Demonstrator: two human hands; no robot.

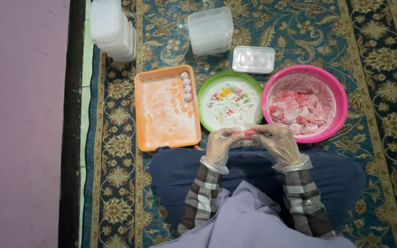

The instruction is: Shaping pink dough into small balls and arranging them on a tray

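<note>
Pink dough strip [246, 133] mostly hidden between gloved left hand [220, 143] and right hand [277, 141], both hands pinching it

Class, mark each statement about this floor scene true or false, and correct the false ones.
1. Both gloved hands, left hand and right hand, hold one pink dough piece. True.
2. The rectangular orange plastic tray holds a dozen balls. False: four small floured balls sit in its far right corner.
3. The round pink plastic bowl holds pink dough. True.
4. The round green-rimmed plate lies right of the pink bowl. False: it lies between tray and bowl.
</note>
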